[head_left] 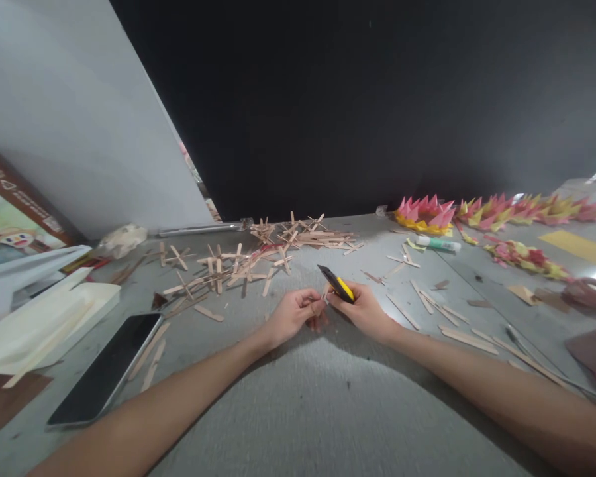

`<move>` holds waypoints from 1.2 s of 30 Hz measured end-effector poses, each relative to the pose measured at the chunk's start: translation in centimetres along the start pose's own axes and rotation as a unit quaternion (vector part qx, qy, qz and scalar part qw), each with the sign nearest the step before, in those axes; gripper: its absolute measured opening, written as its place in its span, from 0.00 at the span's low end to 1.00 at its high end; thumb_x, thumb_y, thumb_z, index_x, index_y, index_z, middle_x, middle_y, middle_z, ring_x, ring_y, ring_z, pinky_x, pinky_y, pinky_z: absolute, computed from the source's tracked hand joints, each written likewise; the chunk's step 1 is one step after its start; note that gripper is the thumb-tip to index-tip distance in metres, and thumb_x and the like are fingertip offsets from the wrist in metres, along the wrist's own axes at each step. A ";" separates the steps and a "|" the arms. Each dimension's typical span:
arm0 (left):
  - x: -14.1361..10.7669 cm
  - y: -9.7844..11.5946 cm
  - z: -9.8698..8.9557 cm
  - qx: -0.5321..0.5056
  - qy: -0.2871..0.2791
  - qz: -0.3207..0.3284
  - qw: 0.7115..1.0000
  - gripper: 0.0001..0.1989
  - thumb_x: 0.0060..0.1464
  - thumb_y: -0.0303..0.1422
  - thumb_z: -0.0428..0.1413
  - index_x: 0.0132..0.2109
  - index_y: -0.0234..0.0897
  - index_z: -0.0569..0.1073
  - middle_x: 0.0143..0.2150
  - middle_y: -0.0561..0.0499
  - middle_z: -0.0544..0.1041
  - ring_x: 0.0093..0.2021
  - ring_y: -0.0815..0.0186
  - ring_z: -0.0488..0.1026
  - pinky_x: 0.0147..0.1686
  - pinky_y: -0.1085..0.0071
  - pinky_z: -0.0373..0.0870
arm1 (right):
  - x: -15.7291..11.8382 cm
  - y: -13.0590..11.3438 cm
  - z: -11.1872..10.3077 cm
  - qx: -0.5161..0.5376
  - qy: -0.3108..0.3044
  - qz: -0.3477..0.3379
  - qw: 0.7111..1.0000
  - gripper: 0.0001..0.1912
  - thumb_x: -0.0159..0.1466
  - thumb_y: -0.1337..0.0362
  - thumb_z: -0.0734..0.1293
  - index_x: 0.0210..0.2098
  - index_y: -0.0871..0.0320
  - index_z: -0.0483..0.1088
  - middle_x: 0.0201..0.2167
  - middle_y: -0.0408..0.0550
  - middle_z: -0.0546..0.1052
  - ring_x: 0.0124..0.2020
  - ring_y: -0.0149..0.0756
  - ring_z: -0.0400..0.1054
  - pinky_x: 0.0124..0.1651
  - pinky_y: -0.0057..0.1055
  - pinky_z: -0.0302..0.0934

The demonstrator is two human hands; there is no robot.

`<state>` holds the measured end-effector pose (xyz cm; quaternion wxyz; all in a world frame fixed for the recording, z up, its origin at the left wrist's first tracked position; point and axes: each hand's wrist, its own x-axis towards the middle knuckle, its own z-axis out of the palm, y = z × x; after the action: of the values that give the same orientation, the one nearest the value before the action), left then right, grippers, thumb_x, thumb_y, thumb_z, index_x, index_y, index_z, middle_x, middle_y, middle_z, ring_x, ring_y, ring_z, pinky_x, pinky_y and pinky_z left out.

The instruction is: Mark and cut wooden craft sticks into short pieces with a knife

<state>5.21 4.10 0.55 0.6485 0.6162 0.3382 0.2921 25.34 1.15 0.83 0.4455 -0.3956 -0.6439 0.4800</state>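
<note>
My right hand (366, 313) is closed around a yellow and black utility knife (342, 286), its dark end tilted up and to the left. Fingertip to fingertip with it, my left hand (292, 315) pinches a small piece of wooden craft stick (325, 291). The fingers of both hands meet at this piece, and part of it is hidden. Just beyond my hands lies a loose heap of craft sticks (318, 237), several of them joined into crosses. More flat craft sticks (402, 311) lie to the right of my right hand.
At left are a black phone (106, 368), a white tray (102, 301) and a printed box (17, 212). Pink and yellow folded-paper flowers (424, 213), a glue stick (440, 244) and a tape roll (591, 291) lie at right. A dark panel (357, 112) rises behind the grey table (298, 411).
</note>
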 end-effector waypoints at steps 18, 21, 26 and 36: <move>-0.4 0.1 0.3 0.033 -0.004 0.030 0.999 0.26 0.57 0.56 0.64 0.36 0.35 0.72 0.29 0.49 0.79 0.24 0.69 0.71 0.28 0.73 0.67 | -0.1 0.2 -0.1 -0.050 0.041 -0.002 0.998 0.04 0.60 0.65 0.65 0.28 0.55 0.67 0.24 0.40 0.69 0.27 0.33 0.62 0.32 0.29 0.57; -0.4 0.0 0.2 0.038 -0.003 0.040 0.998 0.26 0.59 0.56 0.63 0.37 0.35 0.73 0.31 0.48 0.79 0.25 0.69 0.71 0.29 0.72 0.68 | -0.1 0.3 -0.1 -0.053 0.038 -0.007 0.998 0.04 0.59 0.66 0.65 0.28 0.55 0.66 0.24 0.40 0.70 0.27 0.34 0.64 0.33 0.29 0.58; -0.4 -0.3 0.2 0.032 -0.008 0.038 0.999 0.25 0.60 0.55 0.63 0.37 0.36 0.72 0.31 0.49 0.79 0.26 0.68 0.72 0.31 0.71 0.69 | -0.1 0.6 -0.1 -0.048 0.042 -0.018 0.998 0.03 0.58 0.67 0.65 0.27 0.55 0.66 0.24 0.40 0.71 0.27 0.34 0.65 0.33 0.29 0.59; -0.5 0.6 0.1 0.004 -0.030 0.028 0.999 0.26 0.57 0.56 0.64 0.34 0.36 0.70 0.25 0.52 0.75 0.25 0.68 0.70 0.31 0.71 0.66 | -0.2 0.4 0.1 -0.057 0.035 -0.017 0.998 0.06 0.61 0.62 0.66 0.29 0.55 0.66 0.26 0.40 0.67 0.29 0.34 0.62 0.35 0.29 0.58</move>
<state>5.07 3.71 1.23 0.6474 0.6367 0.3021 0.2902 25.34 0.99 0.34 0.4523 -0.4258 -0.6608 0.4212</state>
